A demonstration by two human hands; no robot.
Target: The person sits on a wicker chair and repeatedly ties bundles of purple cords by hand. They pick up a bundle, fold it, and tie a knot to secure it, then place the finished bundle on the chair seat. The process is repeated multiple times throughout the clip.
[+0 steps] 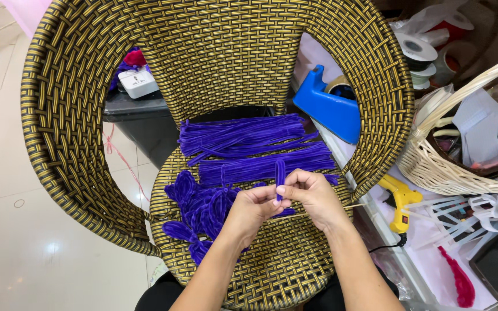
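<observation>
Pinching a folded purple pipe cleaner [280, 175] in both grips — left hand [253, 208], right hand [313, 196] — lower end hidden.

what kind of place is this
Likely a home craft workspace: purple pipe cleaners heaped on a woven chair, with a yellow glue gun and a blue tape dispenser on the table alongside.

— What fills the middle?
— A woven black-and-gold wicker chair [214, 52]. Glossy pale floor tiles [24, 242] spread from nine to seven o'clock, catching a soft light.
— And at three o'clock?
— A cluttered table [433, 230] bearing a pale wicker basket [433, 167].
</observation>
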